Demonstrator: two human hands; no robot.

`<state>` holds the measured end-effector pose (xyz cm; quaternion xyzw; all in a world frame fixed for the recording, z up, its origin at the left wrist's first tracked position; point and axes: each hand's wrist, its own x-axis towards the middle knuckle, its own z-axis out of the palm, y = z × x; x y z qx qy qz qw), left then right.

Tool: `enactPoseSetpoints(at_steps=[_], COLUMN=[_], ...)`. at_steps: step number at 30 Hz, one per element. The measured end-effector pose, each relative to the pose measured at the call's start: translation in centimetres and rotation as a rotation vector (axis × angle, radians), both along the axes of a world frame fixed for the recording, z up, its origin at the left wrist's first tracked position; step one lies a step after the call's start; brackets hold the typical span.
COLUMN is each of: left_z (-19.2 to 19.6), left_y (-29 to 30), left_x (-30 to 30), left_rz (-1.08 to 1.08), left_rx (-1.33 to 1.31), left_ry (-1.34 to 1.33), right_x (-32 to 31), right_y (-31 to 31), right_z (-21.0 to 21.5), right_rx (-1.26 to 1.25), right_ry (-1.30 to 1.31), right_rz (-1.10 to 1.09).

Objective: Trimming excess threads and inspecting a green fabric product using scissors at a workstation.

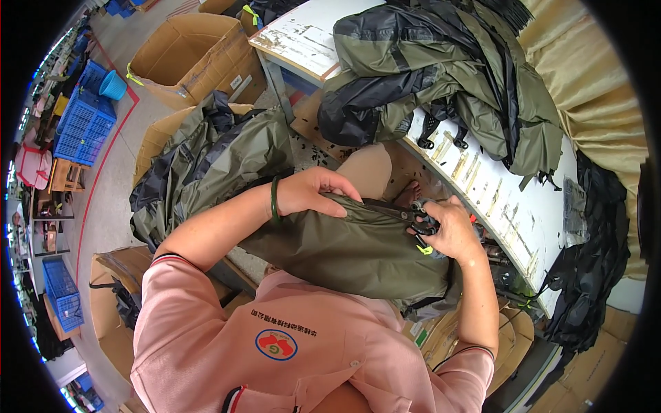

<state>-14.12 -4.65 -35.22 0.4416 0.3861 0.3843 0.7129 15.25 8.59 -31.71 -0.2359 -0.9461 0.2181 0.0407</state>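
Observation:
Across my lap lies a piece of olive-green coated fabric (344,251), with dark trim along its upper edge. My left hand (306,193), below a dark green bangle (275,199), pinches that edge between thumb and fingers. Black-handled scissors (394,210) are in my right hand (451,230), its fingers in the handle loops. Their blades point left along the fabric edge, toward my left fingertips. How far the blades are apart, I cannot tell. A small yellow-green tag or cord (424,248) hangs just under the scissor handles.
On the worn white table (475,172) to the right rests a heap of olive and black fabric (441,76). More such fabric (213,155) fills a carton at my left. Another cardboard box (180,55) stands behind it. Black straps (592,255) hang off the table's right end.

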Motion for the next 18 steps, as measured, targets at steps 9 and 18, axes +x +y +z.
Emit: enactPoseSetpoints(at_steps=[9, 18], left_z=[-0.1, -0.1], left_y=[-0.1, -0.1], left_x=[0.3, 0.3], left_rz=[0.022, 0.017], left_rx=[0.015, 0.024], left_ry=[0.012, 0.032], right_x=[0.0, -0.4], right_y=[-0.7, -1.0], right_z=[0.0, -0.1], right_rx=[-0.034, -0.011], right_ry=[0.006, -0.005], right_rz=[-0.038, -0.032])
